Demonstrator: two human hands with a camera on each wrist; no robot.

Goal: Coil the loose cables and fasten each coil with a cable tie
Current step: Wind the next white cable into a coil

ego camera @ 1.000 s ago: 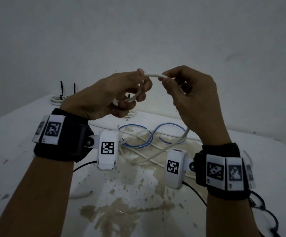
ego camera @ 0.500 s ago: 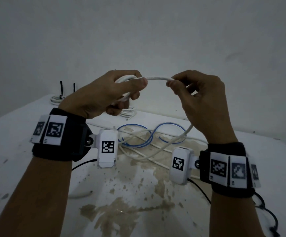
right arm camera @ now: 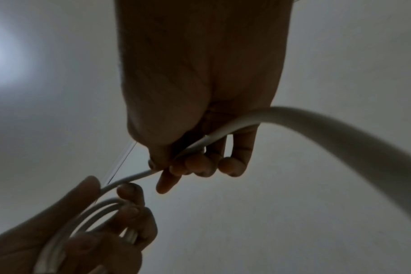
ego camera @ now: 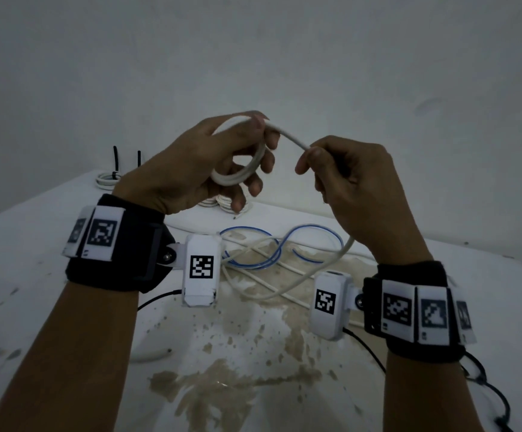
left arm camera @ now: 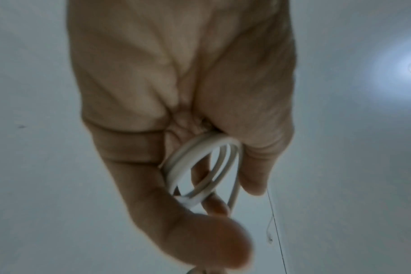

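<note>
Raised above the table, my left hand (ego camera: 222,160) grips a small coil of white cable (ego camera: 247,169), its thumb and fingers curled round the loops (left arm camera: 200,166). A short stretch of the same white cable (ego camera: 287,137) runs to my right hand (ego camera: 331,169), which pinches it between thumb and forefinger (right arm camera: 162,166). From there the cable's loose tail (ego camera: 309,275) hangs down to the table and crosses a blue cable (ego camera: 253,241). Black cable ties (ego camera: 115,160) stick up at the back left.
Tied white coils (ego camera: 106,179) lie at the table's back left, and more (ego camera: 222,202) sit behind my left hand. The white table (ego camera: 50,307) has brown stains (ego camera: 222,391) in the middle. Thin black wrist-camera leads (ego camera: 484,385) trail at the right edge.
My left hand has turned and lifted, so the coil now shows as a full ring. My right hand has slid along the cable and dropped slightly, feeding another loop.
</note>
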